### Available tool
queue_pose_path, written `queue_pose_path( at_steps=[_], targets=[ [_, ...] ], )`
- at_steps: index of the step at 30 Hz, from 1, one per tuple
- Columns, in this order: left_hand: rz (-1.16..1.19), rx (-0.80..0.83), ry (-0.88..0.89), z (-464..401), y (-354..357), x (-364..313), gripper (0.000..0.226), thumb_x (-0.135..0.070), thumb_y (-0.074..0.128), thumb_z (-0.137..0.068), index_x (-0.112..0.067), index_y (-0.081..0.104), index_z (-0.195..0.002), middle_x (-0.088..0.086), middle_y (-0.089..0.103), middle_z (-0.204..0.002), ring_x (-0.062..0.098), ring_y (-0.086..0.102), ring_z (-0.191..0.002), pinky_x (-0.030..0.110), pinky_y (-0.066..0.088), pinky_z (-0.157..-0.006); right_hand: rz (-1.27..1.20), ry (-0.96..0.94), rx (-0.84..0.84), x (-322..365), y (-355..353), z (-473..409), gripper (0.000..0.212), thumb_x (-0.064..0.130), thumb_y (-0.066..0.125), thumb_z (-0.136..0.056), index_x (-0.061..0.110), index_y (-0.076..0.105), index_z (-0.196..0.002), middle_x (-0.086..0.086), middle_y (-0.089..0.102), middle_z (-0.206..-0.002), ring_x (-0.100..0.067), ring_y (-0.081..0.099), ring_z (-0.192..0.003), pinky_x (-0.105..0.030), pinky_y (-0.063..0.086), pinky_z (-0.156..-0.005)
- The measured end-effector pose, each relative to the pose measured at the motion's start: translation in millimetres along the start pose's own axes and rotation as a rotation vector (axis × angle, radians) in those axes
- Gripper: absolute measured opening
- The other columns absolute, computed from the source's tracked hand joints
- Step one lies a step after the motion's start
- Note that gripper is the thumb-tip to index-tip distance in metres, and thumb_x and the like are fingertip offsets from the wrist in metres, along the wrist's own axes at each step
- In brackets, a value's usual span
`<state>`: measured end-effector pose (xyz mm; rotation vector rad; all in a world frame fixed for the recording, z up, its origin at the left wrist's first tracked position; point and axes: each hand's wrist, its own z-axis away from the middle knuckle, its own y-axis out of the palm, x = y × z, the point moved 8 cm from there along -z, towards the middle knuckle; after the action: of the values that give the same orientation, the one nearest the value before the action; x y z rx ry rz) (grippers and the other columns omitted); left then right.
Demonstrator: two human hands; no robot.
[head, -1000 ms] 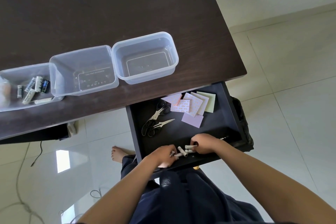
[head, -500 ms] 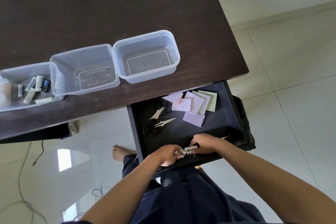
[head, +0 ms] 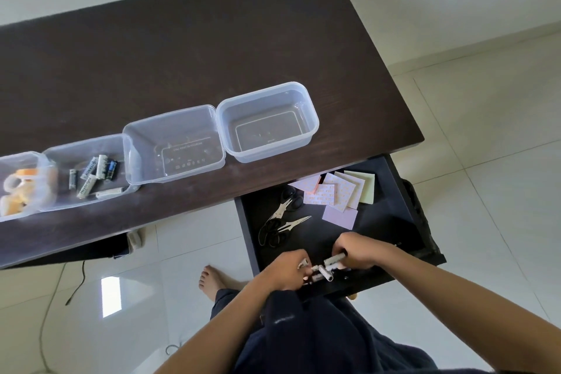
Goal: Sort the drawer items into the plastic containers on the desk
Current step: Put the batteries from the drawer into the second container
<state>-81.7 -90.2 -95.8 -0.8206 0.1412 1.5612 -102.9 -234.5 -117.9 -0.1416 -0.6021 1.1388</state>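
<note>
The open black drawer (head: pixel 382 222) holds two scissors (head: pixel 280 223), several sticky-note pads (head: pixel 337 194) and white batteries (head: pixel 326 270) at its front edge. My left hand (head: pixel 287 272) and my right hand (head: pixel 356 252) meet over those batteries, each with fingers closed on some. On the dark desk (head: pixel 197 55) stand several clear plastic containers in a row: an empty one (head: pixel 268 121) at the right, an empty one (head: pixel 174 144) beside it, one with batteries (head: pixel 91 173), and one with orange-and-white items (head: pixel 21 188) at the far left.
The drawer juts out under the desk's right front corner. My bare foot (head: pixel 211 281) rests on the tiled floor left of the drawer. A dark cable (head: pixel 76 288) trails on the floor below the desk. My dark clothing fills the bottom of the view.
Both hands have gathered the loose batteries closer together at the drawer's front. The camera has tilted so the far-left container shows.
</note>
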Motion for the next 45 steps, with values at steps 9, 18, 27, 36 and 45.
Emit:
queue_pose_path(
  at_steps=[9,18,27,36,45],
  targets=[
    [0.181,-0.41,0.114,92,-155,36,0.006,-0.019,0.047,-0.097,-0.018,0.052,-0.095,-0.005,0.06,-0.081,0.004,0.05,-0.067,0.019,0.039,-0.06,-0.203,-0.29,-0.312,165,-92,36,0.012,0.022,0.066,-0.087,0.019,0.072,-0.096,0.014,0.058,-0.08,-0.004,0.054,-0.074,-0.022,0.043,-0.07],
    [0.207,-0.876,0.013,203,-338,154,0.01,-0.015,0.044,-0.097,-0.015,0.05,-0.104,0.001,0.059,-0.082,0.017,0.052,-0.071,0.029,0.038,-0.064,-0.158,-0.506,-0.512,398,-157,21,0.014,0.022,0.06,-0.09,0.01,0.068,-0.087,-0.004,0.065,-0.079,-0.016,0.063,-0.071,-0.036,0.051,-0.068],
    [-0.021,-0.649,-0.084,185,-372,206,0.031,-0.013,0.051,-0.091,-0.019,0.05,-0.121,0.004,0.064,-0.107,0.018,0.054,-0.082,0.025,0.04,-0.07,0.112,-0.259,-0.514,471,-145,-56,0.011,0.012,0.059,-0.086,0.002,0.062,-0.082,-0.014,0.062,-0.076,-0.029,0.052,-0.065,-0.031,0.037,-0.054],
    [0.088,-0.875,0.095,194,-361,198,0.025,-0.011,0.055,-0.09,-0.013,0.057,-0.115,0.0,0.057,-0.115,0.015,0.056,-0.105,0.025,0.044,-0.089,-0.112,-0.405,-0.685,445,-160,-22,0.012,0.009,0.056,-0.087,0.001,0.064,-0.082,-0.014,0.071,-0.084,-0.031,0.065,-0.082,-0.043,0.055,-0.075],
    [0.174,-0.778,0.478,174,-244,85,0.014,-0.014,0.058,-0.086,-0.018,0.064,-0.098,-0.013,0.059,-0.09,0.005,0.057,-0.078,0.009,0.044,-0.068,-0.324,-0.263,-0.493,291,-134,49,0.014,0.027,0.069,-0.085,0.026,0.073,-0.099,0.014,0.07,-0.088,0.001,0.065,-0.083,-0.015,0.054,-0.075]
  ],
)
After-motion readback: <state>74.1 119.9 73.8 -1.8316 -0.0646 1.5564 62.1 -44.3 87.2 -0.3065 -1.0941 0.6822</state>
